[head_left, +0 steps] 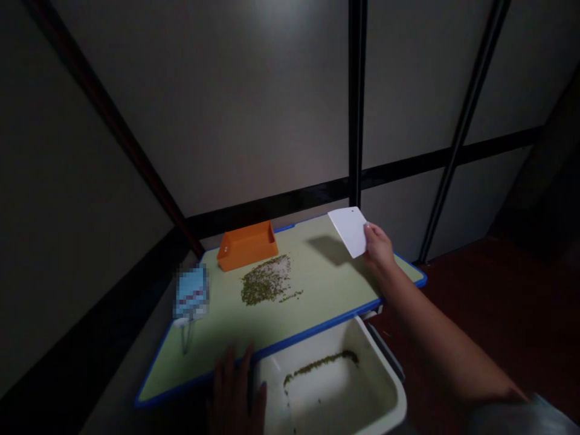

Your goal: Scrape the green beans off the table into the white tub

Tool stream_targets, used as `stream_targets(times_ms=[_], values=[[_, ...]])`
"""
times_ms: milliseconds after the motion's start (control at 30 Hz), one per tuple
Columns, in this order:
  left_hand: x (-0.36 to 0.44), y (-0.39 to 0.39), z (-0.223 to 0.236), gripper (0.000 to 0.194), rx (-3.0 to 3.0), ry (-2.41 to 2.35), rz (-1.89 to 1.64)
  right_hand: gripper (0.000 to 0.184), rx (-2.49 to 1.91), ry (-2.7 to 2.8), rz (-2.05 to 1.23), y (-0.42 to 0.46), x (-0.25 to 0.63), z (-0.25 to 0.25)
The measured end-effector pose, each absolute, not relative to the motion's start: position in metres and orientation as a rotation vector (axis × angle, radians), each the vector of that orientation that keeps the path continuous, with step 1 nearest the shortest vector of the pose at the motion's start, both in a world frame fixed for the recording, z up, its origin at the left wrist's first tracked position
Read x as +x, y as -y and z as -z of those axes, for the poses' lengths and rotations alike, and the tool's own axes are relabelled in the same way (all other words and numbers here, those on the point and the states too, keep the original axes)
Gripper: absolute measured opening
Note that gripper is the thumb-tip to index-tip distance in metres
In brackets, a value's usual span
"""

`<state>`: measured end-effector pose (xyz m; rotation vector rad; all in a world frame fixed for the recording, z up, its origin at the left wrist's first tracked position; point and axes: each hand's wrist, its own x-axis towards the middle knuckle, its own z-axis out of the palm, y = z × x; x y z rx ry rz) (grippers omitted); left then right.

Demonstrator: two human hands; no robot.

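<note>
We have our right hand [379,246] closed in a pinch on a white plastic scraper [348,232], thumb and fingers gripping its lower edge. The scraper is tilted and held up over the far right corner of the pale green board [317,272], casting a shadow on the surface. Our left hand [235,393] sits dim at the board's near edge, its fingers [231,362] pointing up against the blue rim; we cannot tell whether it grips the rim or only rests there.

In the middle of the board lies a loose heap of small olive-green grains [265,281] (mung beans, by the look of them), with a few straying toward the right. Beyond the heap, at the far edge, stands an orange plastic scoop [247,246]. At the left edge is a blurred blue packet [191,292]. Just past the near edge sits a white plastic tub [380,386], a streak of the same grains [319,365] across its floor.
</note>
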<state>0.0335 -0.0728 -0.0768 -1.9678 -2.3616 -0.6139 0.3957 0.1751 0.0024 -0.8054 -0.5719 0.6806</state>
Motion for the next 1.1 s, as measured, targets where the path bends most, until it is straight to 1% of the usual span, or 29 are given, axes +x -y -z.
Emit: stream_targets(times_ms=[167, 367, 467, 633, 767, 900, 1100], values=[[0.053, 0.085, 0.058, 0.057, -1.933, 2.488, 0.551, 0.045, -0.770, 0.526, -0.776, -0.175, 0.398, 0.002], [0.062, 0.085, 0.038, 0.063, -1.983, 2.559, 0.491, 0.043, -0.804, 0.551, -0.779, -0.173, 0.398, -0.002], [0.064, 0.084, 0.030, 0.062, -2.016, 2.565, 0.456, 0.042, -0.842, 0.580, -0.777, -0.171, 0.398, -0.006], [0.063, 0.087, 0.023, 0.063, -2.074, 2.552, 0.430, 0.046, -0.912, 0.688, -0.773, -0.163, 0.398, -0.011], [0.056, 0.091, 0.026, 0.064, -2.112, 2.524, 0.429, 0.052, -0.962, 0.830, -0.834, -0.152, 0.395, -0.014], [0.047, 0.095, 0.036, 0.060, -2.132, 2.500, 0.435, 0.057, -1.003, 1.038, -0.991, -0.138, 0.384, -0.019], [0.032, 0.097, 0.065, 0.056, -2.131, 2.464, 0.474, 0.049, -1.035, 1.337, -1.141, -0.144, 0.364, -0.049]])
